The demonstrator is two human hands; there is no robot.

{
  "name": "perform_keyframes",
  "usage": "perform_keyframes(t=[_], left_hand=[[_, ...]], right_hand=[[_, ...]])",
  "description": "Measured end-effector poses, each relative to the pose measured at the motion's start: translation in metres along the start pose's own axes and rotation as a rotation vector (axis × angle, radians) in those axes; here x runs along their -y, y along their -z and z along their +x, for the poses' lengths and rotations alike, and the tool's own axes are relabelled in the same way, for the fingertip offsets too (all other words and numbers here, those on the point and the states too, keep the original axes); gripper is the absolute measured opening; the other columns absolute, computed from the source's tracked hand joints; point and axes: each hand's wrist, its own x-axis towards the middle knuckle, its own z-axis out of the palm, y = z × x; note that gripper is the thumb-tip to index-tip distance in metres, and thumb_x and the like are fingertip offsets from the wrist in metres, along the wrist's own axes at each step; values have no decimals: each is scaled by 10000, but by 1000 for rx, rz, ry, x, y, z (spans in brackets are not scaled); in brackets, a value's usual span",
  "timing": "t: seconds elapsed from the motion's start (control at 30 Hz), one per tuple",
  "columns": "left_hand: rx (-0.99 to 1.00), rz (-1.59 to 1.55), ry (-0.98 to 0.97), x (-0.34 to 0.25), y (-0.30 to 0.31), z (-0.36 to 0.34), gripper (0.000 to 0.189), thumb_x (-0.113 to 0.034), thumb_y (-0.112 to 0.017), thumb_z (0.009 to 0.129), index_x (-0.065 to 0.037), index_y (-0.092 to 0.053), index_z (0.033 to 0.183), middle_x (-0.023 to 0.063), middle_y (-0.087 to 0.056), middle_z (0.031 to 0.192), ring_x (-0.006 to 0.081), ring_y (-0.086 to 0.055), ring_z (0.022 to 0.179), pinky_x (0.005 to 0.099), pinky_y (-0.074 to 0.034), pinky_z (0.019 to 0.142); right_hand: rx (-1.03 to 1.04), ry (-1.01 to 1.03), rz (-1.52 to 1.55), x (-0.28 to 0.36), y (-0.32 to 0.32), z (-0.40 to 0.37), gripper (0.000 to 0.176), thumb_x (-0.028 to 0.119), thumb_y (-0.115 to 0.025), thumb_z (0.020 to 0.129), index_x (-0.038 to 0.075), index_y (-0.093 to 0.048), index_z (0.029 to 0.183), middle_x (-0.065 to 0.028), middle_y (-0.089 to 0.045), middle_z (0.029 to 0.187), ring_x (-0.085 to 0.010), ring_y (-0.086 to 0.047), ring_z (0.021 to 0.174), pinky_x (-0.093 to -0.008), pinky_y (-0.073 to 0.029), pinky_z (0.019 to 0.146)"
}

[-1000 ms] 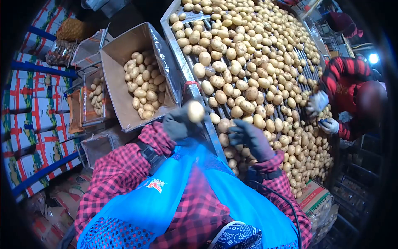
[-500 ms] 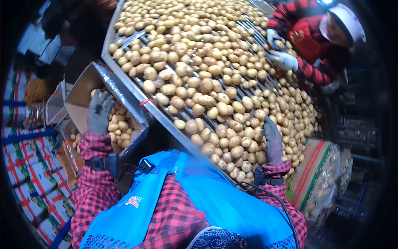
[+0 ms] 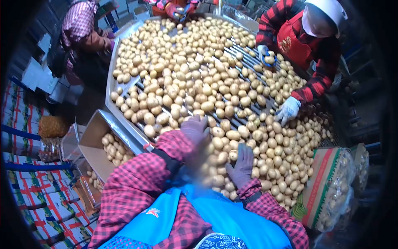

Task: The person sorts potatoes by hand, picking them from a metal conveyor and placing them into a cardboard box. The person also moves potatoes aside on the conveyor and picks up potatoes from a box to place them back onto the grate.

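Potatoes (image 3: pixel 203 88) cover a large slatted metal sorting table (image 3: pixel 110 87) in front of me. My left hand (image 3: pixel 195 129), in a grey glove, lies over potatoes near the table's front edge. Its fingers reach forward a little apart, and its wrist side is blurred. Just right of it, my right hand (image 3: pixel 242 165), also gloved, rests among the potatoes with fingers stretched and thumb apart. A potato (image 3: pixel 233 155) sits against its fingers, not gripped. Left of the table stands an open cardboard box (image 3: pixel 93 143) with potatoes inside.
Across the table at right, a co-worker's gloved hand (image 3: pixel 288 110) touches potatoes. Other people stand at the far side and far left. A bagged potato carton (image 3: pixel 317 186) stands at the right front. Stacked printed cartons (image 3: pixel 41 184) and a filled net sack (image 3: pixel 52 126) are at left.
My left hand has left the cardboard box and come over the table onto the potatoes. My right hand has shifted left. My view has tilted up, showing more people.
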Motion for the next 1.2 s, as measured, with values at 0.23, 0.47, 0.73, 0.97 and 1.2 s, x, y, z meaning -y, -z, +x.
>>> perform_keyframes(t=[0.23, 0.47, 0.73, 0.97, 1.2], left_hand=[[80, 249, 40, -8, -22, 45, 232, -177, -520, 894, -59, -585, 1082, 197, -598, 1040, 331, -642, 895, 464, -525, 714], [171, 147, 216, -3, -10, 52, 377, -267, -651, 800, -107, -535, 1122, 168, -611, 1092, 373, -664, 935, 498, -527, 768], [123, -672, 270, 50, 44, 13, 675, -385, -829, 713, -63, -602, 1262, 126, -633, 1119, 222, -618, 1054, 352, -529, 879], [-148, -1953, 146, 77, 76, -102, 716, -345, -630, 904, -70, -322, 1488, 171, -475, 1396, 349, -515, 1257, 514, -427, 1058], [-522, -2332, 206, 85, 51, -181, 511, -364, -528, 986, -29, -478, 1368, 177, -568, 1269, 334, -589, 1081, 470, -516, 908]], right_hand=[[-97, -18, 399, 17, 2, 90, 714, 309, -698, 856, 8, -391, 1426, -244, -443, 1406, -386, -430, 1297, -437, -325, 1113], [-253, -246, 556, -20, 52, 42, 519, 137, -671, 884, -16, -495, 1348, -214, -528, 1327, -313, -520, 1231, -403, -417, 1045], [-136, -25, 562, 20, 48, 60, 543, 169, -707, 846, 4, -520, 1328, -214, -550, 1287, -353, -538, 1179, -426, -436, 1005], [143, 390, -180, 49, 11, 73, 767, 452, -713, 773, 119, -454, 1412, -218, -362, 1458, -457, -332, 1333, -531, -266, 1127], [-122, 244, -188, 1, 3, 120, 755, 424, -678, 844, 78, -401, 1455, -226, -366, 1487, -435, -330, 1361, -518, -265, 1129]])
